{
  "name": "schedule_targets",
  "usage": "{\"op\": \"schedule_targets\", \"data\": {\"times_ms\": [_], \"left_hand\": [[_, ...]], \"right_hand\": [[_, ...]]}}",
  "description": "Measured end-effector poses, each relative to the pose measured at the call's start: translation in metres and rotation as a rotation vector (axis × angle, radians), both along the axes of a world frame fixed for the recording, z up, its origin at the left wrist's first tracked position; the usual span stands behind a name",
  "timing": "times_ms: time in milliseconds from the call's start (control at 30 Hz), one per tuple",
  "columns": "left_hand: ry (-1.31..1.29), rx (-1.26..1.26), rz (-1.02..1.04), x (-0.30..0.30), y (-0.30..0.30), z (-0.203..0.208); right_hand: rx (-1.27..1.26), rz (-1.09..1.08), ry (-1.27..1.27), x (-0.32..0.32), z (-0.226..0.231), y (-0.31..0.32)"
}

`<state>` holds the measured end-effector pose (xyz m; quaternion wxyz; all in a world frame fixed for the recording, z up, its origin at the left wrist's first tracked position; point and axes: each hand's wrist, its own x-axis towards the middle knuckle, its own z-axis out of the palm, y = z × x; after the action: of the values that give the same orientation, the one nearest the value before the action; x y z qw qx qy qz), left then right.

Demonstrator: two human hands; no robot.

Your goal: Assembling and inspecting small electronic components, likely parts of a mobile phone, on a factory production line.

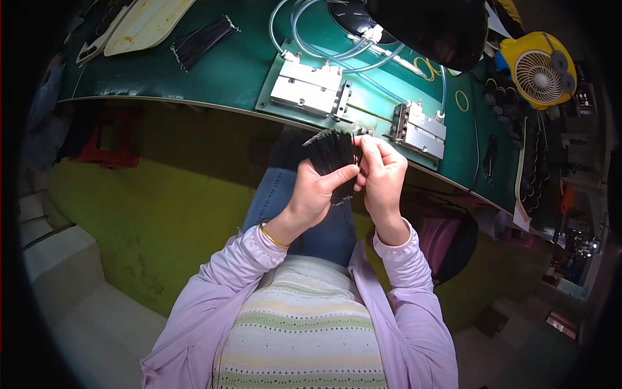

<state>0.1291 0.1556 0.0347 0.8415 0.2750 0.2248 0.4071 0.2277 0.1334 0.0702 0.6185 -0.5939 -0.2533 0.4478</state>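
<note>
My left hand (316, 189) is wrapped round a thick bundle of short black wires (330, 152), its thumb lying across them. Pale tips show at the bundle's upper and lower ends. Close against the bundle's right side, my right hand (383, 167) has thumb and forefinger pinched together at a black wire. Just beyond my hands, on the table's near edge, sits a fixture with two silver pneumatic blocks (306, 84), the second silver block (422, 135) to the right. A small dark metal part between the blocks is partly hidden by my fingers.
Clear air hoses (304, 39) loop behind the fixture on the green table (162, 71). Another black wire bundle (204, 42) and a cream tray (142, 26) lie far left. A black lamp (431, 29) hangs overhead. A yellow fan (541, 71) stands right; a red stool (110, 146) is below left.
</note>
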Motion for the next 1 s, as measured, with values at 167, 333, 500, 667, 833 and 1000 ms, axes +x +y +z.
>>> {"op": "schedule_targets", "data": {"times_ms": [167,333,500,667,833,1000], "left_hand": [[-0.004,-0.020,-0.015,0.000,0.001,0.001],[-0.002,-0.002,-0.032,0.000,0.001,0.000],[-0.006,0.011,-0.029,0.001,0.002,0.005],[0.016,-0.083,-0.017,-0.003,0.001,0.010],[0.007,-0.049,-0.028,-0.008,-0.001,0.008],[0.022,-0.098,-0.022,-0.008,-0.003,0.008]], "right_hand": [[0.003,-0.003,-0.003,0.001,-0.001,0.001],[0.006,-0.006,0.039,0.003,-0.002,0.000],[0.012,0.004,0.038,0.007,-0.005,0.001],[0.033,0.029,-0.083,0.004,-0.006,-0.002],[0.041,0.075,-0.142,-0.003,0.005,-0.002],[0.046,0.030,-0.118,-0.003,0.002,-0.004]]}}
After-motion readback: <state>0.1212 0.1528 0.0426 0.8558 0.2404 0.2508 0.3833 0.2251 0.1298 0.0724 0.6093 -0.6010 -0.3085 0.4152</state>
